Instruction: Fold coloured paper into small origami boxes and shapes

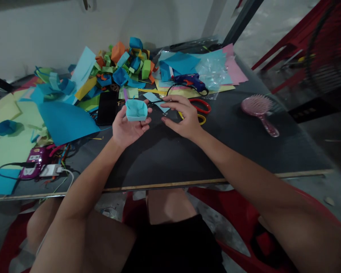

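A small light-blue folded paper box (136,110) rests in my left hand (130,127), its open top facing up and my fingers curled round its base. Just to the right, my right hand (184,115) hovers with thumb and fingers apart and nothing visible between them. Partly covered by that hand are scissors (202,106) with red and yellow handles. A light-blue paper piece (156,101) lies on the table between my hands, crossed by a thin black line, perhaps a cord. Behind my right hand lies a blue glue gun (191,81).
Folded paper pieces in several colours (122,64) are heaped at the back. A black phone (108,108), a blue sheet (65,121) and a purple power strip (35,161) lie left. A pink hairbrush (260,110) is on the right, near a fan (332,53).
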A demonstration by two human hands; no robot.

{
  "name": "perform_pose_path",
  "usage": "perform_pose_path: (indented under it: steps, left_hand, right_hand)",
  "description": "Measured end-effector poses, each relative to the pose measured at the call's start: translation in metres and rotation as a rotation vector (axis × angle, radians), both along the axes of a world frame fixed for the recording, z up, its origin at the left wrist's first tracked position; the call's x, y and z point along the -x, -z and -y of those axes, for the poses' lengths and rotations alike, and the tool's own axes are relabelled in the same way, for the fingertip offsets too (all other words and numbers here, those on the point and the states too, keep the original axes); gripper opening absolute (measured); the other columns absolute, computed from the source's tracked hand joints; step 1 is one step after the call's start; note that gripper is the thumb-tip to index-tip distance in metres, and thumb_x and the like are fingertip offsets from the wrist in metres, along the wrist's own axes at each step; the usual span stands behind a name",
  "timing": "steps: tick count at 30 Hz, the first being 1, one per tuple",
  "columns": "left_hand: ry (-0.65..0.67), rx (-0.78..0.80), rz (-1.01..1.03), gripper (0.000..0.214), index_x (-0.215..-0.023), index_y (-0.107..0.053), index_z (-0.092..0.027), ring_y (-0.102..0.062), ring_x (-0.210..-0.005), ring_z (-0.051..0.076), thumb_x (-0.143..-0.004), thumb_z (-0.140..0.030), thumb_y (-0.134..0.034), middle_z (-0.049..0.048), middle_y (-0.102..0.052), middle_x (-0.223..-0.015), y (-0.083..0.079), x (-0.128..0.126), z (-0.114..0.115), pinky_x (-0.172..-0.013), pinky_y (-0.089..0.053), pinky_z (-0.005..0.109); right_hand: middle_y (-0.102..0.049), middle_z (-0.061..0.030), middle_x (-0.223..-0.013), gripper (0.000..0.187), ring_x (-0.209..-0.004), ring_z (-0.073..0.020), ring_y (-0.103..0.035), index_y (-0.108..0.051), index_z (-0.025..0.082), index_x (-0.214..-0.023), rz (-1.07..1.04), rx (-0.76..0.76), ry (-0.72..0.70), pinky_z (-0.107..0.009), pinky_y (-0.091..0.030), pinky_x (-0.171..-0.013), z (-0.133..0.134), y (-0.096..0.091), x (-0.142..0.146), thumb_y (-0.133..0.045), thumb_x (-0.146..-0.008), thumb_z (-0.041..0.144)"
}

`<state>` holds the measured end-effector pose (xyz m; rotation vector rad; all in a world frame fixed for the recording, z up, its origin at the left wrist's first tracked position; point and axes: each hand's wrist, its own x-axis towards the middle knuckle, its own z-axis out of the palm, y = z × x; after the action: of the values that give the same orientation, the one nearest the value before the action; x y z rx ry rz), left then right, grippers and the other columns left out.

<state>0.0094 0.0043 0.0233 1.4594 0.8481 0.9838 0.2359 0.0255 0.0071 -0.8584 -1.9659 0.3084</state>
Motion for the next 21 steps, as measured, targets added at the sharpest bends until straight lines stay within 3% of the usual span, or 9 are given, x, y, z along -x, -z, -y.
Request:
perform_pose_path:
  steps: [4,9,15,18,21]
  left_hand:
    - [0.028,-0.052,-0.092,0.102,-0.15,-0.036,-0.022,-0.065,-0.087,0.024,-0.079,-0.088,-0.002,0.0151,-0.067,-0.109,-0.001,0.002,0.0,-0.072,-0.05,0.041]
    - [0.105,-0.089,-0.145,0.111,-0.15,-0.033,-0.022,-0.064,-0.083,0.024,-0.072,-0.09,0.007,0.0165,-0.065,-0.112,0.001,0.001,0.0,-0.071,-0.05,0.042]
    - [0.143,-0.022,-0.018,0.096,-0.141,-0.048,-0.018,-0.065,-0.084,0.024,-0.079,-0.084,-0.014,0.0161,-0.067,-0.108,0.001,0.001,0.0,-0.069,-0.052,0.04]
    - [0.14,0.059,0.091,0.084,-0.126,-0.061,-0.014,-0.065,-0.076,0.023,-0.08,-0.078,-0.031,0.0147,-0.069,-0.095,0.004,-0.003,0.001,-0.063,-0.05,0.037]
    - [0.132,0.146,0.138,0.069,-0.111,-0.069,-0.014,-0.063,-0.068,0.019,-0.078,-0.07,-0.048,0.0105,-0.069,-0.085,0.012,-0.011,0.001,-0.056,-0.047,0.032]
  right_hand:
    - [-0.065,-0.0107,-0.127,0.034,-0.123,-0.0333,-0.058,-0.07,0.028,-0.118,-0.026,0.033,0.011,-0.056,-0.048,-0.102,0.001,-0.001,0.002,-0.062,-0.088,0.042]
    - [-0.067,-0.0093,-0.125,0.032,-0.121,-0.032,-0.059,-0.07,0.03,-0.116,-0.034,0.035,0.014,-0.055,-0.049,-0.1,0.001,0.0,0.003,-0.061,-0.088,0.043]
    - [-0.069,-0.0097,-0.122,0.038,-0.119,-0.029,-0.061,-0.073,0.028,-0.112,-0.089,0.037,-0.011,-0.052,-0.048,-0.103,0.003,-0.002,0.003,-0.049,-0.096,0.053]
    - [-0.07,-0.0086,-0.119,0.049,-0.118,-0.0277,-0.062,-0.074,0.028,-0.11,-0.125,0.072,-0.005,-0.051,-0.047,-0.104,0.004,-0.003,0.002,-0.036,-0.099,0.057]
    - [-0.074,-0.0071,-0.107,0.051,-0.108,-0.026,-0.066,-0.074,0.028,-0.111,-0.125,0.106,-0.024,-0.048,-0.051,-0.097,0.007,-0.004,0.003,-0.038,-0.098,0.062]
